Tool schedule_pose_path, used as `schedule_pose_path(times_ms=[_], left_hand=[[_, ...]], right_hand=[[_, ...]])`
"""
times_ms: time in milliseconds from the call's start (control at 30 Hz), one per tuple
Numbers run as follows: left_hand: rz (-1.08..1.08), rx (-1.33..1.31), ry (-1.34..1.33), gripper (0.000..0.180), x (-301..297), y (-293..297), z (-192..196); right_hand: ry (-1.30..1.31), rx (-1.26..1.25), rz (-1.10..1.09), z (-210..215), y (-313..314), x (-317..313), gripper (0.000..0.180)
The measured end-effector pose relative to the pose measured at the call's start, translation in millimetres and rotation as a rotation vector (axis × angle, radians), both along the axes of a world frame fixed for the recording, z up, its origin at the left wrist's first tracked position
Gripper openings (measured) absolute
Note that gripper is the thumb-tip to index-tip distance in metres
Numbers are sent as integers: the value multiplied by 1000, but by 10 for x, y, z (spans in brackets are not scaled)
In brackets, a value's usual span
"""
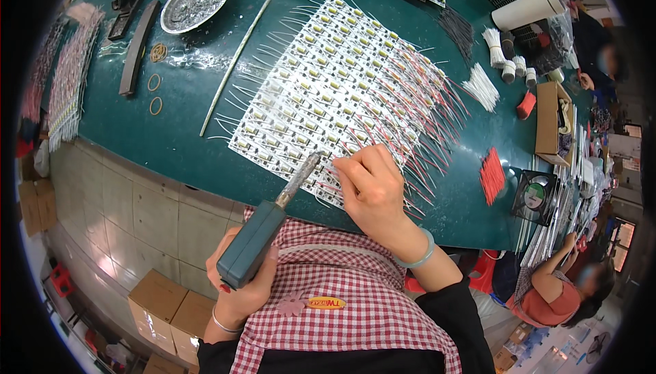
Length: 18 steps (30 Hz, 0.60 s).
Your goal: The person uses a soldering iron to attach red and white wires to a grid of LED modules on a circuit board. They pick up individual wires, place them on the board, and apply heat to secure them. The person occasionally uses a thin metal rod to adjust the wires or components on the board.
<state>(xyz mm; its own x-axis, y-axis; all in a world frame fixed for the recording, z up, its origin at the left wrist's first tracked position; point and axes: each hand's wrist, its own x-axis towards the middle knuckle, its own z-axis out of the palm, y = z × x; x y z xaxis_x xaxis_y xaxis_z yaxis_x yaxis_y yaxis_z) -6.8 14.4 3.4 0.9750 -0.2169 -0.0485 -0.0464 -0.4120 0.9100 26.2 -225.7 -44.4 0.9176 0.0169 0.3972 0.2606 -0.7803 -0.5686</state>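
My left hand (pixel 249 271) is wrapped round the green handle of a soldering iron (pixel 253 244). The iron's dark, crusted tip reaches up to the near part of a white circuit board panel (pixel 307 94). Rows of small yellow and black components cover this panel, white wires stick out on its left side, and red wires (pixel 427 94) fan out on its right. Over the panel's near edge my right hand (pixel 372 186) is closed in a pinch, its fingertips just right of the iron's tip. What those fingers hold is too small to make out.
A foil-like metal dish (pixel 196 3) with grey residue, rubber bands (pixel 158 52) and a thin stick (pixel 239 59) lie left of the panel. White wire bundles (pixel 482 87), red wires (pixel 492 176) and a small fan (pixel 534 197) lie right. A co-worker (pixel 553 292) sits at right.
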Motion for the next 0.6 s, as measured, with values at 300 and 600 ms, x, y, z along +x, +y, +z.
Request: schedule_pose_path(times_ms=[300,600], left_hand=[[-15,-3,56,21,-11,-22,-15],[-24,58,21,15,-11,-51,-48]], right_hand=[[-9,-12,5,2,11,-2,17],[-3,-30,3,20,23,-2,19]])
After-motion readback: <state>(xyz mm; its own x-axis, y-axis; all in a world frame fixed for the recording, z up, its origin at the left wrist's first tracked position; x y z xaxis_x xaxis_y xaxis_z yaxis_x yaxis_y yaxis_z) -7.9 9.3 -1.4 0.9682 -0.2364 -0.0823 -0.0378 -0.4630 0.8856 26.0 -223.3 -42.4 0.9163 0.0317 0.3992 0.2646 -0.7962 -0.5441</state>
